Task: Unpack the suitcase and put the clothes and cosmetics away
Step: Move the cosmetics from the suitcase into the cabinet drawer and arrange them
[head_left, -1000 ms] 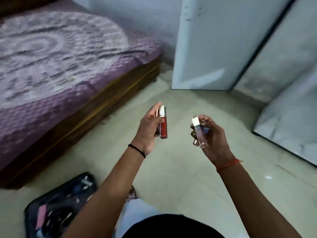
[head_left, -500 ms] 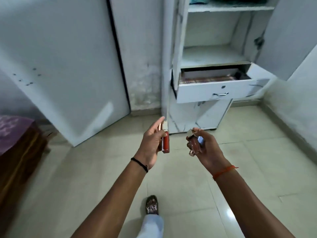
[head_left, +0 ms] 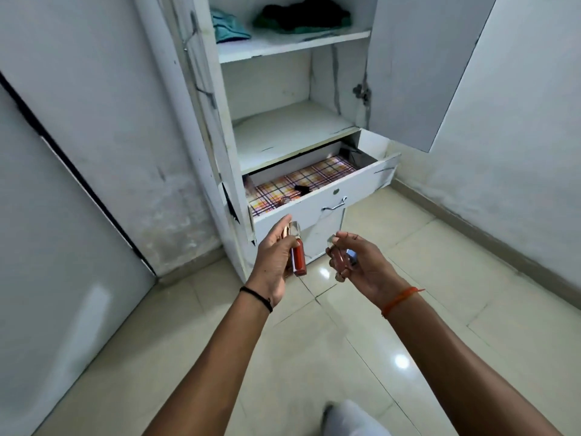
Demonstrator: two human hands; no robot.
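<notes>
My left hand (head_left: 273,264) grips a red lip gloss tube (head_left: 298,259) with a clear cap, held upright. My right hand (head_left: 361,265) holds a pinkish lip gloss tube (head_left: 338,258) and a small blue item, partly hidden by the fingers. Both hands hover just below and in front of the open drawer (head_left: 317,204) of a white wardrobe (head_left: 283,133). The drawer has a plaid liner and a few small dark cosmetics (head_left: 302,189) inside. Folded clothes, teal (head_left: 228,28) and dark (head_left: 301,17), lie on the upper shelf.
The wardrobe's right door (head_left: 421,67) stands open beside the drawer. A large white door panel (head_left: 72,127) fills the left. Glossy beige floor tiles (head_left: 314,341) lie below. My leg shows at the bottom edge.
The view turned from the bed and suitcase to the wardrobe, and I have walked closer to the open drawer. Both hands still hold their tubes.
</notes>
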